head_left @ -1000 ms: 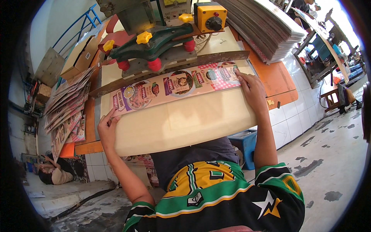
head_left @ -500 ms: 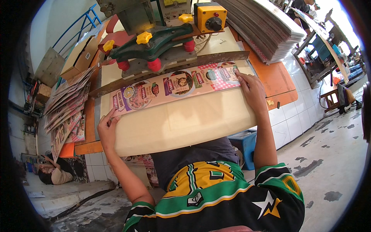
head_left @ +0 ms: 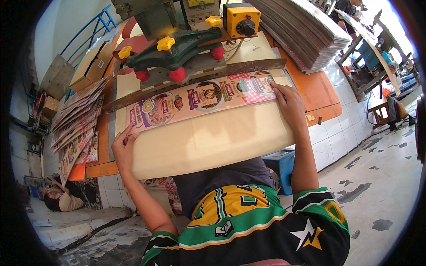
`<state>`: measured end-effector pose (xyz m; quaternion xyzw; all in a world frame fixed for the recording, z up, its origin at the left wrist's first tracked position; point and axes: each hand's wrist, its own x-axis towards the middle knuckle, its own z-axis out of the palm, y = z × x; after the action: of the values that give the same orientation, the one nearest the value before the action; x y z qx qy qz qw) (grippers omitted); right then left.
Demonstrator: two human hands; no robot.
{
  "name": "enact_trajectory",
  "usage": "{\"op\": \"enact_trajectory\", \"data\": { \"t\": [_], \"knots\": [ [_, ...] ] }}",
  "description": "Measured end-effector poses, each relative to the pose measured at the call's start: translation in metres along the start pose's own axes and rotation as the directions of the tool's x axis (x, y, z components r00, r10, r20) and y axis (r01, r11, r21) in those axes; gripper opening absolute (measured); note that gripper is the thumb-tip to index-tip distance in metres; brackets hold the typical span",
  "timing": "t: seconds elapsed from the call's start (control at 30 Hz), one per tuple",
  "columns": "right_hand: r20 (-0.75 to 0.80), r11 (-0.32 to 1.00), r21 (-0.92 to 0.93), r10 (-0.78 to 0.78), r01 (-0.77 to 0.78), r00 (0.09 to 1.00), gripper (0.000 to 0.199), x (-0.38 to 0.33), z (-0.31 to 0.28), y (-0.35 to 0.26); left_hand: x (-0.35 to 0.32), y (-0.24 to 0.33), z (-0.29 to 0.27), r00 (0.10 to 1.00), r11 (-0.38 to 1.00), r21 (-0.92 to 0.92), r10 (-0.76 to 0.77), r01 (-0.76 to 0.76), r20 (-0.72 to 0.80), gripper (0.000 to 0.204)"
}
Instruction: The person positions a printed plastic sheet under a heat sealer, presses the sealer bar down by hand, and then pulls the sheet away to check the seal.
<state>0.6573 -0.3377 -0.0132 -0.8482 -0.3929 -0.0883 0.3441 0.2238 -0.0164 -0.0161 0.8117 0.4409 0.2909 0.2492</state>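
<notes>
A long printed strip [head_left: 184,105] with colourful food pictures lies across a cream-coloured cover [head_left: 208,139], close along the front of a dark metal bar [head_left: 248,67]. At the strip's lower left corner, my left hand [head_left: 124,150] is closed, with thumb and index finger at its edge. My right hand [head_left: 289,103] is closed on the right end, its thumb and fingertips at the edge. Above the bar stands a machine head [head_left: 177,51] with a green frame, red round mounts and yellow knobs. The other fingers of both hands are partly hidden.
Several printed pieces [head_left: 77,122] are heaped at the left, near an open cardboard box [head_left: 92,65]. A tall stack of sheets [head_left: 301,31] stands back right, beside a yellow control box [head_left: 242,21]. Below the orange table [head_left: 320,95] is a blue stool [head_left: 282,166]. Another person [head_left: 66,195] is at far left.
</notes>
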Motion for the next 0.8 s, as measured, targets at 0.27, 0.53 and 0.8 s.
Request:
{"op": "enact_trajectory", "data": {
  "t": [0.27, 0.53, 0.8],
  "knots": [
    [-0.003, 1.0, -0.001, -0.007, 0.007, 1.0, 0.028, -0.0001, 0.0, -0.0006, -0.0006, -0.0028, 0.0015, 1.0, 1.0, -0.008, -0.002, 0.002, -0.007, 0.046],
    [0.002, 1.0, 0.006, -0.02, 0.02, 1.0, 0.027, 0.0008, -0.0025, -0.0035, -0.0002, -0.0013, 0.0011, 1.0, 1.0, -0.026, -0.014, 0.014, 0.0, 0.046],
    [0.005, 1.0, 0.008, -0.001, 0.001, 1.0, 0.028, 0.0004, -0.003, -0.0048, 0.0003, -0.0031, 0.0005, 1.0, 1.0, -0.007, -0.008, 0.008, 0.002, 0.046]
  ]
}}
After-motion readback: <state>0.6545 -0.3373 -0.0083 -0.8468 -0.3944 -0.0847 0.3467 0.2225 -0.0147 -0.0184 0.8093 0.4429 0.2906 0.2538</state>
